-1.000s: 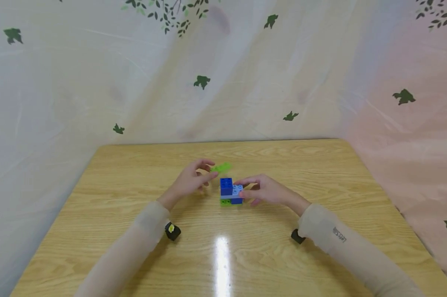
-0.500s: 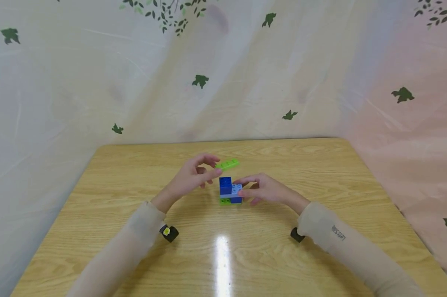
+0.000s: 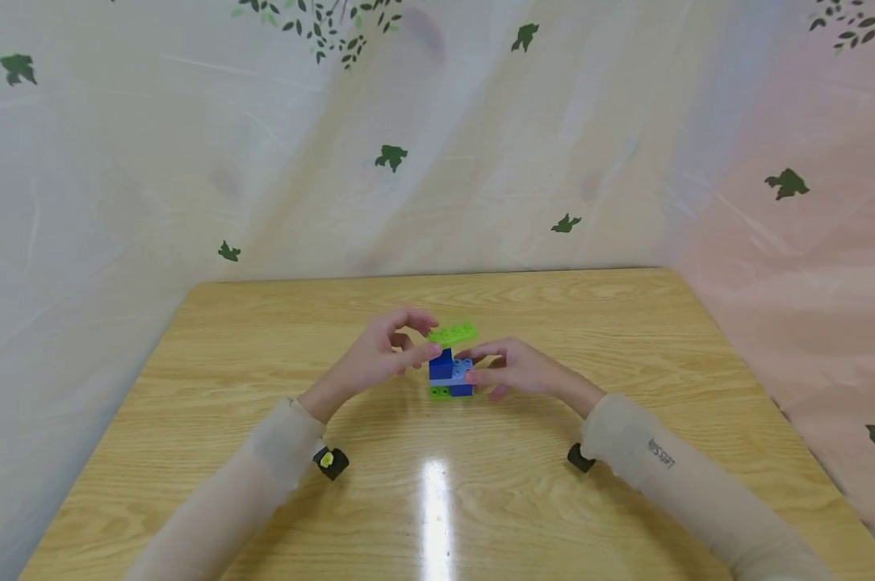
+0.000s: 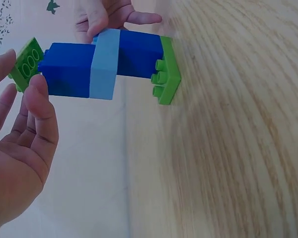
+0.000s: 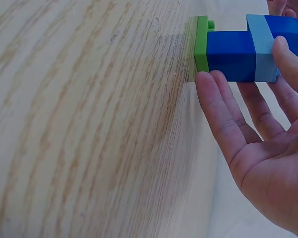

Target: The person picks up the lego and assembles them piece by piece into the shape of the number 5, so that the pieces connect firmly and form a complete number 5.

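Observation:
My left hand (image 3: pixel 375 353) pinches a thin lime-green toy building brick (image 3: pixel 458 332) by its left end, between thumb and fingers. Under that brick stands a stack: an upper dark blue brick (image 4: pixel 68 69), a thin light blue brick (image 3: pixel 463 368), a lower dark blue brick (image 5: pixel 231 55) and a green base brick (image 4: pixel 168 74) on the table. In the left wrist view the held brick tilts at the upper blue brick's studs; whether they touch I cannot tell. My right hand (image 3: pixel 526 371) grips the stack's right side, its thumb on the light blue brick.
The wooden table (image 3: pixel 525 500) has its far edge against a pale curtain (image 3: pixel 481 186) with leaf prints. Black wrist cameras, a left one (image 3: pixel 331 462) and a right one (image 3: pixel 579 457), hang below the sleeves near the tabletop.
My left hand has carried the green brick up and rightward, then down over the upper dark blue brick. The right hand and the stack stay in place.

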The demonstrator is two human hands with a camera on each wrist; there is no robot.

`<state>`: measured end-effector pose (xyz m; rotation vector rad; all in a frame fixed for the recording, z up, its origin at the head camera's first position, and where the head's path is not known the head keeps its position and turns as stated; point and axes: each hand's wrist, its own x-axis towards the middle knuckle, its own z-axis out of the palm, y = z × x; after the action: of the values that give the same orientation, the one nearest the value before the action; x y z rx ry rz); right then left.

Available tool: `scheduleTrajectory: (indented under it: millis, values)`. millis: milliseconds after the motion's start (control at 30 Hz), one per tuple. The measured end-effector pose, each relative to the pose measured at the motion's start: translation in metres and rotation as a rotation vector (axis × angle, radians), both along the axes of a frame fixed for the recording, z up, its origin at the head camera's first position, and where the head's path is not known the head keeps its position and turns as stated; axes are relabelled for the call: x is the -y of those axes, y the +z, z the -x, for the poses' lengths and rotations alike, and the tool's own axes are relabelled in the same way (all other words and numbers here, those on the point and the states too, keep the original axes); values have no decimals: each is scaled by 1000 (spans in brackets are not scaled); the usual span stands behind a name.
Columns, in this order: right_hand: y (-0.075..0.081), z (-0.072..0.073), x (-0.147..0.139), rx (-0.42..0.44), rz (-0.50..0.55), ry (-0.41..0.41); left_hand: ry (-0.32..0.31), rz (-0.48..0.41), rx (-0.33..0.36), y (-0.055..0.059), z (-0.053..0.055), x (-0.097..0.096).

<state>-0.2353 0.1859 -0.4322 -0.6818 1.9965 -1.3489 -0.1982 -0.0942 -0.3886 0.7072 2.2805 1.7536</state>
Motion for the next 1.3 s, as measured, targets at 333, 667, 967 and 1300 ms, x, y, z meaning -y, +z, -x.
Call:
scheduleTrajectory:
  millis: [333, 667, 967, 1300]
  values:
    - [-1, -1, 0, -23, 22, -2, -37, 33, -6, -6, -2, -3]
    - [0, -1, 0, -23, 15, -1, -34, 48, -7, -7, -2, 1]
    - [-1, -1, 2, -18, 23, -7, -70, 16, 0, -11, -1, 4]
    - [0, 0, 1, -17, 24, -4, -67, 82, -22, -11, -2, 4]
